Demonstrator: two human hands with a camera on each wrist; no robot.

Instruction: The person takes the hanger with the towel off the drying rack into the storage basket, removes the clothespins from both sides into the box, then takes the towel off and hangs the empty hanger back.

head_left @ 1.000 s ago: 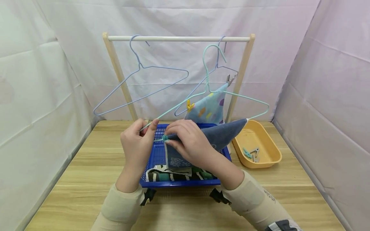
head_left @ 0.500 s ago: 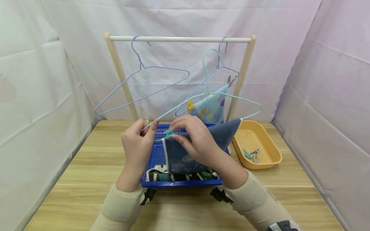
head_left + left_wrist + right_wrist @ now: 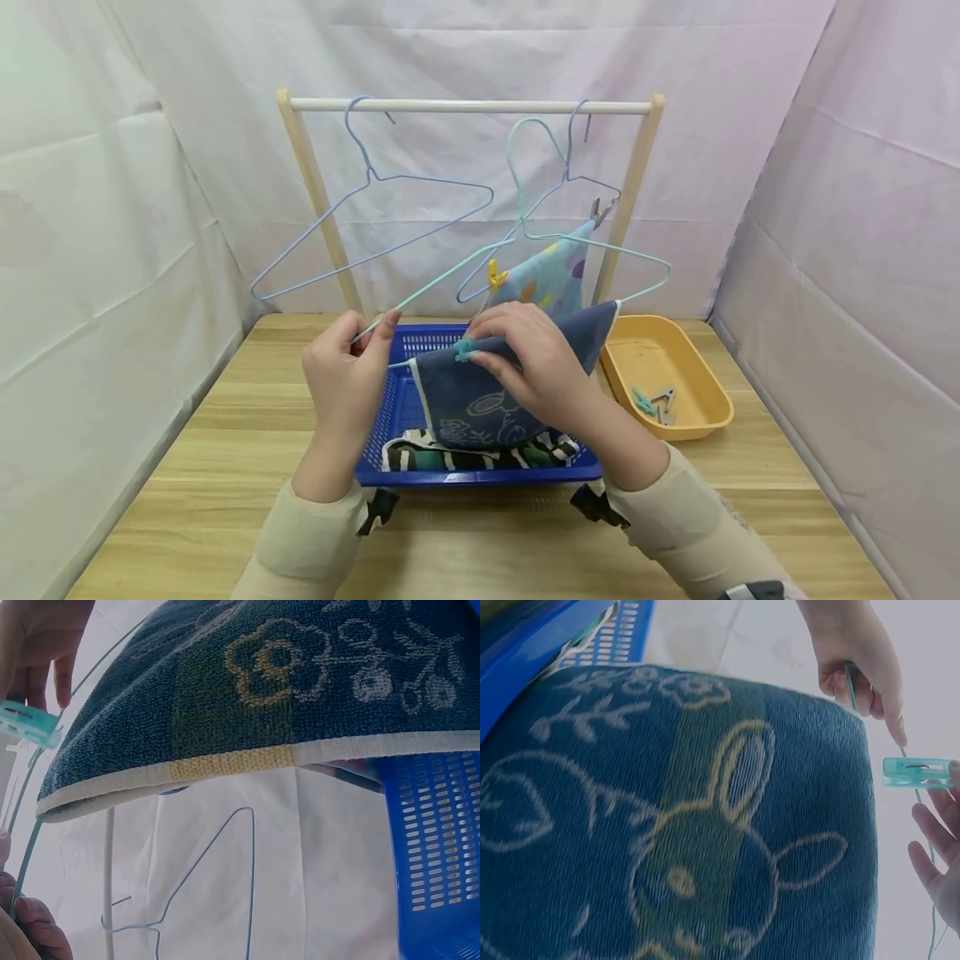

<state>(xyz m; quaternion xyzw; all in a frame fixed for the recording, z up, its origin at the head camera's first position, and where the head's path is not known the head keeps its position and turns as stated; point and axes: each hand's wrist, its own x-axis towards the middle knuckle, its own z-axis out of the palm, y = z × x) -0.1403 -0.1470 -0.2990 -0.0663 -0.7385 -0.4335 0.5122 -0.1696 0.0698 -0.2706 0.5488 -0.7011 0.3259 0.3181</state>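
My left hand [image 3: 341,367] grips the left arm of a mint-green wire hanger [image 3: 442,273], held up in front of the rack. A dark blue towel [image 3: 457,404] with a white border is draped over the hanger's bottom bar; the right wrist view shows a pale rabbit outline on it. My right hand [image 3: 536,354] pinches a teal clothespin [image 3: 462,349] at the towel's top edge, a little right of its left corner. In the left wrist view the same clothespin [image 3: 30,724] lies across the green wire, beside the towel fold. Part of the towel is hidden behind my right hand.
Below the hands stands a blue basket [image 3: 480,477] with a striped cloth [image 3: 480,458] in it. A yellow tray [image 3: 637,333] with several clothespins sits at right. Behind, a rack [image 3: 465,106] carries a blue hanger [image 3: 375,254] and another bearing a clipped light-blue cloth [image 3: 543,279].
The clothespin has gone from the towel's left corner rightward along its top edge, with my right hand. The towel's left edge and the hanger have shifted left.
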